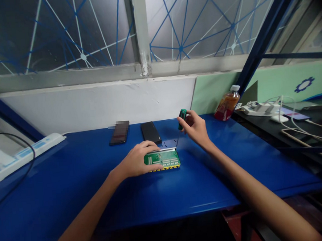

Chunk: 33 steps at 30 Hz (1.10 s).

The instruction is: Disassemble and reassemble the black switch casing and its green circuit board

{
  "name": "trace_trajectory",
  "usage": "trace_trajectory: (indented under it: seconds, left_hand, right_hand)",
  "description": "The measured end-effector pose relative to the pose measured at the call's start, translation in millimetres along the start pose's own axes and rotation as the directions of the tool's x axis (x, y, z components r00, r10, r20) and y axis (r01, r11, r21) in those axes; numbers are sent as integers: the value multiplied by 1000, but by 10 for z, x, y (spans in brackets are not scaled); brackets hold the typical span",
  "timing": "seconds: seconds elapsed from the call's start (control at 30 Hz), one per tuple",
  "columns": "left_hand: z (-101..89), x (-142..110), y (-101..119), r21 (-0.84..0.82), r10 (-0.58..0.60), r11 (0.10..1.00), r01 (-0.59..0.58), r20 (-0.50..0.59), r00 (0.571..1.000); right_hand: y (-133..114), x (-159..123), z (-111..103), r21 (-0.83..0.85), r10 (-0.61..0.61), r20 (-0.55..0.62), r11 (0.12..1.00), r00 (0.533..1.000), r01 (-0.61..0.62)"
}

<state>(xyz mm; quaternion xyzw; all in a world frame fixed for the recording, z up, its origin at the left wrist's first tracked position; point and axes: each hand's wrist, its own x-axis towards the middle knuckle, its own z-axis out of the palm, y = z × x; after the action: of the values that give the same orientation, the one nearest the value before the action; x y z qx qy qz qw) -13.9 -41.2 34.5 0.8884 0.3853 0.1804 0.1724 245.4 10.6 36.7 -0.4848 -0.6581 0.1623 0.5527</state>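
A green circuit board (167,158) with a yellow row along its near edge and a metal strip at its far edge rests on the blue table. Wrapped over its left end is my left hand (141,158), thumb on the near side and fingers on the far side. My right hand (195,127) grips the green handle of a screwdriver (182,120), held upright with its thin shaft pointing down. The tip is close to the board's far right corner; whether it touches anything cannot be made out. Several tiny dark screws (165,145) lie just behind the board.
A black flat case (150,132) and a dark phone (119,133) lie behind the board on the blue table (80,191). At left is a white power strip (50,141) with a black cable. A drink bottle (228,103) stands back right, near cables on a black table (300,128).
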Motion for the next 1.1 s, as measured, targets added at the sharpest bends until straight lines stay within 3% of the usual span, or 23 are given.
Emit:
trace_trajectory:
  seconds: [0.13, 0.23, 0.53, 1.1]
  left_hand:
    - [62, 35, 27, -84, 2, 996, -19, -190, 982]
    - [120, 58, 64, -156, -9, 987, -32, -256, 967]
    - [183, 68, 112, -233, -24, 971, -51, -307, 951]
    - [205, 80, 59, -193, 39, 974, -120, -379, 925]
  right_hand:
    - [-92, 11, 0, 248, 95, 6, 964, 995, -93]
    - [-187, -9, 16, 354, 143, 61, 922, 988, -155]
    - [-375, -152, 138, 412, 167, 156, 885, 974, -218]
    - [-410, -182, 140, 502, 108, 112, 852, 988, -150]
